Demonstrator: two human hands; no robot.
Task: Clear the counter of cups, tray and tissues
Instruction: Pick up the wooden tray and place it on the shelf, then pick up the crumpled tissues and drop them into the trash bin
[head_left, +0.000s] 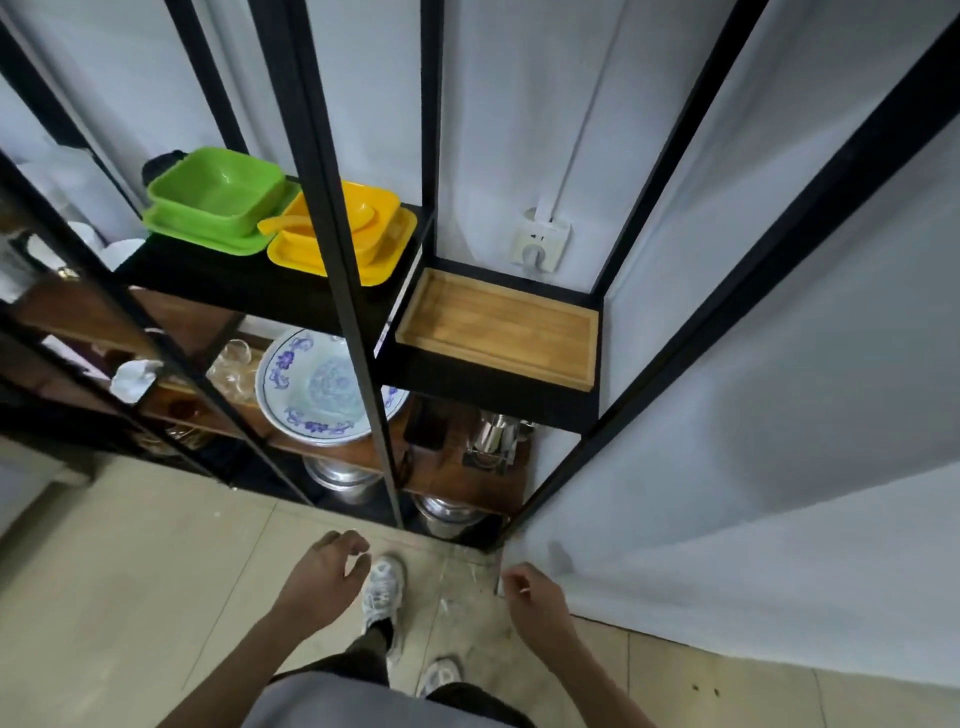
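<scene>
Hands hang low over the tiled floor (130, 571), both empty. The left hand (324, 569) has its fingers loosely curled, half open, gripping nothing; the right hand (535, 592) is curled in much the same way, thumb and forefinger near each other but with nothing between them, and it sits just beside the lower edge of a white curtain (779, 415) that falls along the right side. Between the two hands a white sneaker (384, 592) stands on the tiles, with a second one (441, 675) nearer the body.

Ahead rises a black metal shelf rack (337, 260). The wooden tray (498, 327) lies flat and bare on a black shelf on the right side of the rack, close under a wall socket (540, 244). Left of it and one level higher, a yellow bowl (353, 228) holding a yellow spoon (311, 221) sits on a yellow plate, touching a green bowl (218, 192) stacked on a green plate. On the wooden shelf below, a large blue-patterned white dish (322, 389) rests beside some clear glass cups (234, 369), and a crumpled white tissue (135, 379) lies further left. Lower right on that level stands a shiny steel item (493, 436), too unclear to name. Metal pots (343, 478) sit at the bottom.
</scene>
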